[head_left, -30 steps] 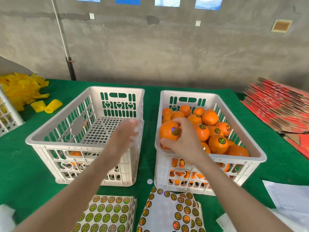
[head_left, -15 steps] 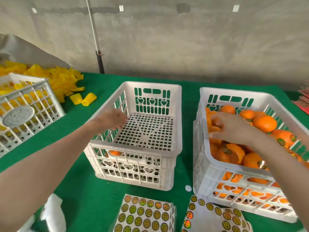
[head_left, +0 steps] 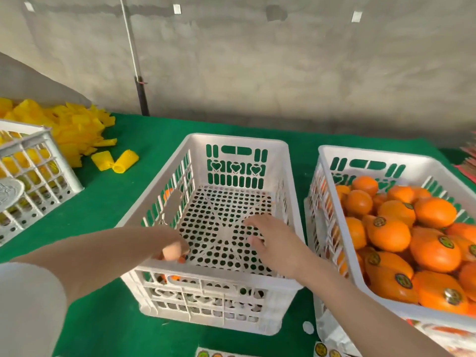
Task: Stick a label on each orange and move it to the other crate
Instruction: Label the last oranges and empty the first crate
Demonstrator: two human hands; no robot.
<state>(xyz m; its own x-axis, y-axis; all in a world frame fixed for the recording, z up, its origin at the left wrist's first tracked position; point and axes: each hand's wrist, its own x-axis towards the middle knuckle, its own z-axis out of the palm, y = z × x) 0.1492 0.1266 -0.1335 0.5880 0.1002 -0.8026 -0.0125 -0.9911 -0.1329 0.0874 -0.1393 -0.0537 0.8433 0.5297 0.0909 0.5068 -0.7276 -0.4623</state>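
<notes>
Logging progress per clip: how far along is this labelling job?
Done: the right crate is heaped with oranges, many showing labels. In hand: the left hand reaches an orange in a corner of the near-empty crate; grip unclear, right hand open. Left: labelling and moving that orange.

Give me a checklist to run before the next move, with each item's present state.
1. Free right hand: ok, open above the floor of the left crate, holding nothing.
2. Grip of left hand on the corner orange: cannot tell, the hand hides it.
3. Sticker sheets near: ok, in front of the crates.
4. Labelled oranges in the right crate: ok, several show stickers.
5. Label on the corner orange: cannot tell.
</notes>
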